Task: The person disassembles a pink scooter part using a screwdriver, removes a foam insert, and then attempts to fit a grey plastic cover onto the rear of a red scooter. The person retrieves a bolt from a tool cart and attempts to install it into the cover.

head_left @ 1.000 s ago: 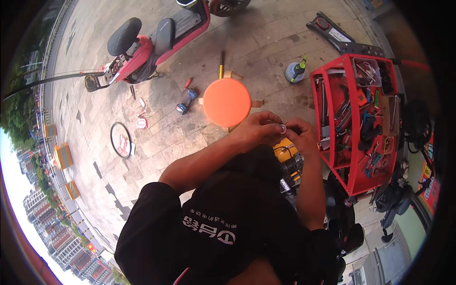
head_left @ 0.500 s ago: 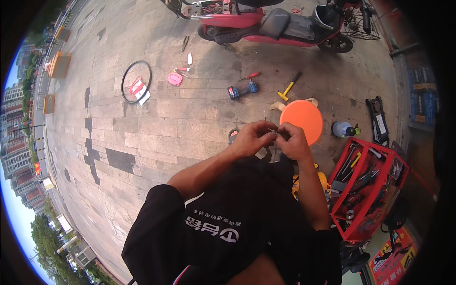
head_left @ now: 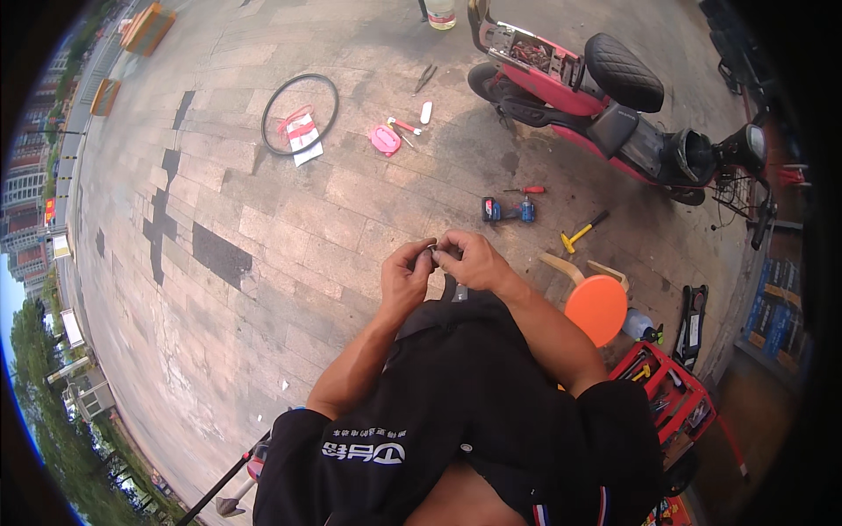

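In front of my chest, my left hand (head_left: pixel 406 279) and my right hand (head_left: pixel 474 261) meet at the fingertips. Both are closed in a pinch on a small metallic piece (head_left: pixel 432 248), too tiny to name. Beyond them on the paving lie a blue cordless drill (head_left: pixel 507 209), a red-handled screwdriver (head_left: pixel 531 189) and a yellow hammer (head_left: pixel 574 238) with a black grip. A stool with a round orange seat (head_left: pixel 596 311) stands to the right of my right forearm.
A pink electric scooter (head_left: pixel 583 127) stands at the far right. A black tyre (head_left: pixel 337 105) rings some packaging; pliers (head_left: pixel 425 78) and a pink case (head_left: pixel 384 140) lie nearby. At the right are a red toolbox (head_left: pixel 702 386) and a black foot pump (head_left: pixel 692 326).
My view has turned, and the scooter, tools and stool sit differently in it. Both hands now appear farther left, still pinched together on the small piece.
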Available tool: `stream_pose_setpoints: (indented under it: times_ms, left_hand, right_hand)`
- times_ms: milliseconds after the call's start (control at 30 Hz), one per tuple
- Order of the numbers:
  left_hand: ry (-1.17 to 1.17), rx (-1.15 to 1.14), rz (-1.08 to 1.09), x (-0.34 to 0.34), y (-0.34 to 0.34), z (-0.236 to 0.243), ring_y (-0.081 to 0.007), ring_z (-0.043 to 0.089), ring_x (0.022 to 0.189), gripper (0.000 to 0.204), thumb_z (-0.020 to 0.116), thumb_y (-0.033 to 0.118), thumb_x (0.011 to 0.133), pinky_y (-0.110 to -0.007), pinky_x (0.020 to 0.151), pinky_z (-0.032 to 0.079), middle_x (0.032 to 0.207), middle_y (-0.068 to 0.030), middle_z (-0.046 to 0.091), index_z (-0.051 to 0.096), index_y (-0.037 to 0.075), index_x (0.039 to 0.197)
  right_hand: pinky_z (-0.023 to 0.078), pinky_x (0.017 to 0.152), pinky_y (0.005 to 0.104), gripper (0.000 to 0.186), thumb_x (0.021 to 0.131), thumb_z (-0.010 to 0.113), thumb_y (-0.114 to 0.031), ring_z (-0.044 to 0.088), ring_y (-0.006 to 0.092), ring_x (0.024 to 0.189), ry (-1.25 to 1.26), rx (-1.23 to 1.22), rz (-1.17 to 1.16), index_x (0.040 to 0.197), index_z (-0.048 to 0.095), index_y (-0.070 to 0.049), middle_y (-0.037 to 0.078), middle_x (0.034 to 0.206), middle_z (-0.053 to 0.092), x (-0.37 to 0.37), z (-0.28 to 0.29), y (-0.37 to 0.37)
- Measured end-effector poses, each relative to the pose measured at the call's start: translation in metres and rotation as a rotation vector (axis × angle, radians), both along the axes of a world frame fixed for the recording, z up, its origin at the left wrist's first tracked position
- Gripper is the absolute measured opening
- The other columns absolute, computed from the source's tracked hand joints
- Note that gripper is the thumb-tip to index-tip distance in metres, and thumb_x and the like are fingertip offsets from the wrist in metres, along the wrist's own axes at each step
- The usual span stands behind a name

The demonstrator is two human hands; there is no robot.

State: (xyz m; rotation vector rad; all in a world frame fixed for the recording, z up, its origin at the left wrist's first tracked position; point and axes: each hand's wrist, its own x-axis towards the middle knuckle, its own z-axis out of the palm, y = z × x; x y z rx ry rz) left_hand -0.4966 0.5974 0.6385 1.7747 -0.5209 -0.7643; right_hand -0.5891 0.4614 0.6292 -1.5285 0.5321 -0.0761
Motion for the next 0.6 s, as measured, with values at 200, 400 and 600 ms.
stream_pose_setpoints:
  times_ms: [200,400,600]
  left_hand:
    - [0.262,-0.069,0.303,0.110,-0.005,-0.023,-0.0162,0.066,0.074,0.022,0.053,0.007,0.094,-0.027,0.066,0.055,0.092,-0.0129,0.067,0.062,-0.006,0.110]
    - [0.276,0.109,0.381,0.257,-0.065,-0.041,-0.0155,0.066,0.070,0.021,0.057,0.011,0.093,-0.026,0.062,0.054,0.089,-0.0126,0.067,0.061,-0.005,0.106]
    - [0.207,0.041,0.210,0.383,-0.163,-0.034,-0.0152,0.065,0.069,0.019,0.057,0.011,0.093,-0.026,0.062,0.054,0.087,-0.0121,0.067,0.060,-0.004,0.105]
  right_hand:
    - [0.045,0.055,0.0282,0.015,0.085,0.054,-0.006,0.057,0.0137,0.067,-0.004,0.198,0.094,0.097,0.058,0.001,0.007,0.084,0.060,0.101,-0.059,-0.037]
    - [0.056,0.070,0.0350,0.031,0.088,0.033,0.004,0.066,0.0274,0.088,0.286,0.504,-0.040,0.114,0.050,0.009,0.022,0.106,0.060,0.199,-0.110,-0.170]
    - [0.056,0.076,0.0343,0.034,0.089,0.031,0.004,0.066,0.0258,0.093,0.248,0.499,-0.235,0.118,0.047,0.009,0.025,0.112,0.059,0.278,-0.096,-0.290]
